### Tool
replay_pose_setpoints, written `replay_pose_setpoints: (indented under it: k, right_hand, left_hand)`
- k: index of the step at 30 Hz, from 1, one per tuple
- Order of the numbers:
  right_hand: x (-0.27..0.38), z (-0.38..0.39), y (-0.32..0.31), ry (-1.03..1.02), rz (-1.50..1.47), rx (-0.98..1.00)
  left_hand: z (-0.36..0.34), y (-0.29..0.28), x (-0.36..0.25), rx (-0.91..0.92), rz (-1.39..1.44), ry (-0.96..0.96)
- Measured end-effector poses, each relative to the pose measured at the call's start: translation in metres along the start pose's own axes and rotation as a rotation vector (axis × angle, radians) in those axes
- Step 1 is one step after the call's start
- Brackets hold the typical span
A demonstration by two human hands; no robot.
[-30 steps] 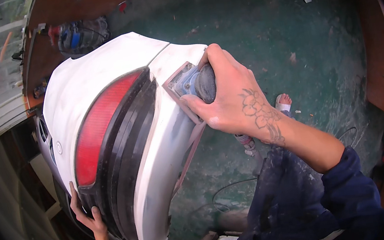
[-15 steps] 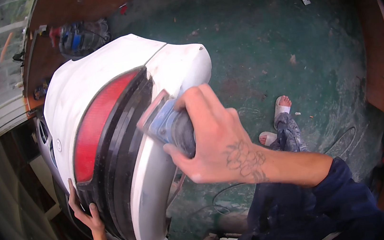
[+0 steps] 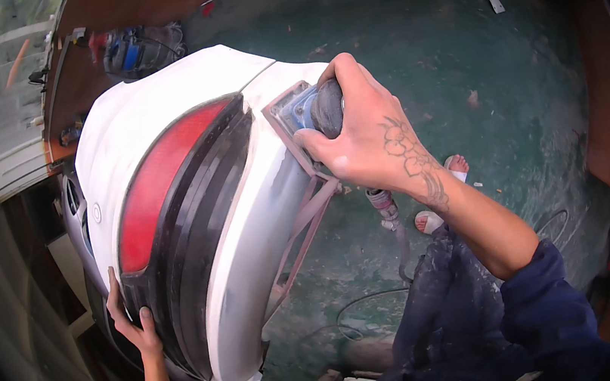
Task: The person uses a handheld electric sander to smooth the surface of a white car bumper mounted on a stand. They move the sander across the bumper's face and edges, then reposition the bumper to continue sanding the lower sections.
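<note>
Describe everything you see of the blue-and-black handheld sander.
The blue-and-black handheld sander has a rounded black top, a plastic-looking blue body and a flat, straight-edged, dusty base. It is tilted, base apparently against the upper part of the white-and-grey curved car panel. The bare right hand grips its black top.

Right hand [image 3: 366,133] curled in a grip, back uppermost; right forearm [image 3: 485,221] slants up from lower right. Left hand [image 3: 140,332] low, thumb [image 3: 146,316] apart from fingers [image 3: 115,296].
</note>
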State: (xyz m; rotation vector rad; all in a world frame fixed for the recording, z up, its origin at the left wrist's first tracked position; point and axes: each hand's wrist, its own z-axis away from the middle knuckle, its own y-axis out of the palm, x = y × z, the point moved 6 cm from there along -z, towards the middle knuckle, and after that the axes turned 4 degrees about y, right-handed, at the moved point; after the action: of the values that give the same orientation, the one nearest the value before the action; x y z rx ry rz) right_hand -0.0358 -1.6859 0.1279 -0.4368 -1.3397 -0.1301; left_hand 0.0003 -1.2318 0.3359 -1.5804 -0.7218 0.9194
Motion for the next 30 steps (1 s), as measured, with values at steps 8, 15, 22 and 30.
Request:
replay_pose_setpoints:
  k: [8, 15, 22, 30]
  right_hand:
    - [0.031, 0.040, 0.013, -0.085, -0.059, -0.029]
    - [0.021, 0.040, 0.014, -0.031, -0.091, -0.090]
    - [0.064, 0.157, 0.073, -0.349, -0.148, -0.037]
    - [0.016, 0.079, 0.037, -0.184, -0.195, -0.137]
  left_hand:
    - [0.004, -0.001, 0.000, 0.011, -0.011, -0.001]
    - [-0.001, 0.002, -0.002, 0.004, 0.008, 0.002]
    - [-0.002, 0.005, 0.000, 0.003, 0.022, -0.017]
    - [0.000, 0.005, 0.002, -0.007, 0.007, -0.010]
